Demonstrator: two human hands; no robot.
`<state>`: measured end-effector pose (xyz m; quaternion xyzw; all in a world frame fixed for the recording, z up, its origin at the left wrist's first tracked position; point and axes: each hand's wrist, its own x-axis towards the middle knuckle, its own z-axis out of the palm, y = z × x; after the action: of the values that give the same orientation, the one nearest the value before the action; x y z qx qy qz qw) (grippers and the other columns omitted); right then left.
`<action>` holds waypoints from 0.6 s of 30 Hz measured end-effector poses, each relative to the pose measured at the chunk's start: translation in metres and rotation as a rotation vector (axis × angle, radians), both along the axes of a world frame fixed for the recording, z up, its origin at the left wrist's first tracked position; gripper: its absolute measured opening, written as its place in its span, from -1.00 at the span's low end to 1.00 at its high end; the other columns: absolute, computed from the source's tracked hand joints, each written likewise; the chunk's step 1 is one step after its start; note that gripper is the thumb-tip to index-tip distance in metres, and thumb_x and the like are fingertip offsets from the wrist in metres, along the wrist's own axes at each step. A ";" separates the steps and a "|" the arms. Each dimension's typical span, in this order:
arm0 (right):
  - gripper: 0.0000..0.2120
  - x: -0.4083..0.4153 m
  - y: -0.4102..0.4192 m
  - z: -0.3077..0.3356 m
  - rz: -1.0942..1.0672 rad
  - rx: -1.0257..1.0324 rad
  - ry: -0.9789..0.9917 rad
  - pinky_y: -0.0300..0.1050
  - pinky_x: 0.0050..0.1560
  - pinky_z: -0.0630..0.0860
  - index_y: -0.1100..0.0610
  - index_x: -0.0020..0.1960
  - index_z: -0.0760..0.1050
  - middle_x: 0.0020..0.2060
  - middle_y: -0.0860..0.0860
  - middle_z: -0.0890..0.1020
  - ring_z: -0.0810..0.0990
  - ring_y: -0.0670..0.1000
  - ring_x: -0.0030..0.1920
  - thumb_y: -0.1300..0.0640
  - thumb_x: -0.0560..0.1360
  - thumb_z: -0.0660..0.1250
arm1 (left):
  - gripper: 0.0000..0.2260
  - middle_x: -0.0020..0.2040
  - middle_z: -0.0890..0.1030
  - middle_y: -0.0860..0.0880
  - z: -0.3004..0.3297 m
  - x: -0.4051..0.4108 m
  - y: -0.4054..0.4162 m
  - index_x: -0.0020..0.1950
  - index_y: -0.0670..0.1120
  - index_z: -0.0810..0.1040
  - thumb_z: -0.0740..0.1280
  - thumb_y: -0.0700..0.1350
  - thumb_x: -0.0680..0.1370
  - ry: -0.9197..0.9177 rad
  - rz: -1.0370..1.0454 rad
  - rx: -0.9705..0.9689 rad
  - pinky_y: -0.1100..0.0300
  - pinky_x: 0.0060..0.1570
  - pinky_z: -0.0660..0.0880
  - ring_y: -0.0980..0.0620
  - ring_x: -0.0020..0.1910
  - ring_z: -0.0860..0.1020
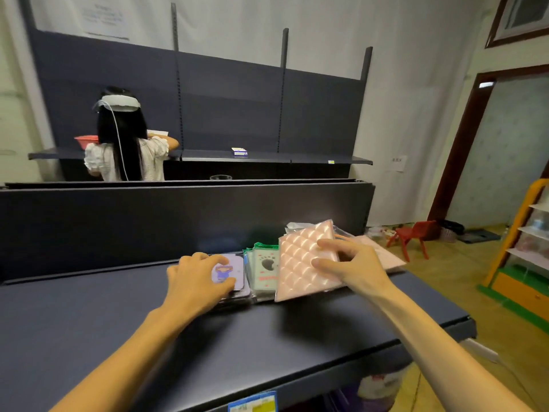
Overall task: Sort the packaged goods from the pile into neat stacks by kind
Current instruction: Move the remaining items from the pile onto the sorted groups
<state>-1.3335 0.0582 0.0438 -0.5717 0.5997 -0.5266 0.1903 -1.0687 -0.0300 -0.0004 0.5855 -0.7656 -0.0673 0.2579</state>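
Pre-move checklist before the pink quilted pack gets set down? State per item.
1. Right hand has the pink quilted pack gripped: ok, thumb on its face and fingers curled over the far edge.
2. Pack level for placing: not ok, it is tilted, its near edge down by the shelf.
3. Left hand steadying the purple stack: ok, fingers resting on its top.
4. Green pack stack clear of the pink pack: not ok, the pink pack covers its right edge.
5. Matching pink stack to receive it: cannot tell, only a pale pink package shows behind the right hand.
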 end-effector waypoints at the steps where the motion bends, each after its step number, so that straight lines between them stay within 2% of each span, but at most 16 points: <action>1: -0.64 -0.007 0.007 0.002 0.011 -0.006 -0.006 -0.09 0.20 0.50 0.09 0.06 0.63 0.12 -0.04 0.57 0.54 0.02 0.16 0.22 0.28 0.57 | -0.52 0.21 0.52 0.07 0.003 -0.007 0.007 0.17 0.22 0.53 0.17 0.25 0.28 -0.010 0.003 -0.009 0.09 0.02 0.20 -0.04 0.20 0.43; 2: -0.64 -0.015 0.014 0.004 0.023 -0.008 -0.018 -0.04 0.23 0.49 0.11 0.06 0.63 0.06 -0.08 0.57 0.54 0.03 0.16 0.25 0.29 0.56 | -0.50 0.22 0.52 0.07 0.005 -0.015 0.014 0.19 0.21 0.53 0.15 0.24 0.28 -0.015 0.005 -0.020 0.09 0.02 0.20 -0.04 0.20 0.43; 4: -0.62 -0.032 0.030 0.006 0.034 -0.005 -0.045 -0.07 0.19 0.51 0.16 0.10 0.62 0.00 -0.10 0.57 0.56 0.03 0.13 0.27 0.31 0.55 | -0.47 0.24 0.52 0.06 0.009 -0.033 0.031 0.22 0.19 0.51 0.14 0.23 0.28 -0.028 -0.001 -0.051 0.07 0.06 0.24 -0.05 0.21 0.43; 7: -0.61 -0.060 0.053 0.008 0.051 -0.012 -0.073 -0.09 0.11 0.54 0.17 0.14 0.60 0.04 0.04 0.59 0.58 0.05 0.08 0.27 0.32 0.54 | -0.36 0.28 0.50 0.04 0.015 -0.058 0.054 0.26 0.18 0.50 0.04 0.32 0.26 -0.089 -0.008 -0.088 0.04 0.16 0.28 -0.05 0.25 0.41; 9: -0.60 -0.079 0.066 0.009 0.057 0.002 -0.099 -0.11 0.07 0.56 0.18 0.15 0.58 0.05 0.07 0.59 0.59 0.04 0.05 0.28 0.33 0.52 | -0.30 0.26 0.50 0.04 0.020 -0.076 0.065 0.24 0.20 0.50 -0.04 0.36 0.21 -0.118 -0.019 -0.104 0.05 0.15 0.27 -0.05 0.24 0.42; 14: -0.59 -0.125 0.086 0.013 0.040 0.022 -0.195 -0.33 -0.19 0.60 0.17 0.17 0.59 -0.03 -0.02 0.63 0.62 -0.02 -0.04 0.29 0.33 0.52 | -0.48 0.23 0.53 0.03 0.031 -0.122 0.075 0.23 0.16 0.50 0.11 0.26 0.33 -0.102 -0.063 -0.121 0.07 0.02 0.23 -0.05 0.18 0.42; 18: -0.58 -0.163 0.083 0.015 0.006 0.034 -0.204 -0.32 -0.22 0.59 0.13 0.18 0.58 0.03 0.01 0.61 0.62 -0.02 -0.01 0.27 0.34 0.52 | -0.47 0.21 0.54 0.05 0.036 -0.160 0.068 0.22 0.21 0.49 0.08 0.30 0.32 -0.126 -0.089 -0.123 0.02 0.09 0.27 -0.04 0.19 0.44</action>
<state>-1.4963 0.1409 0.0584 -0.5135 0.5844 -0.5713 0.2617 -1.2286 0.0379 0.0354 0.5372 -0.8082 0.0055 0.2414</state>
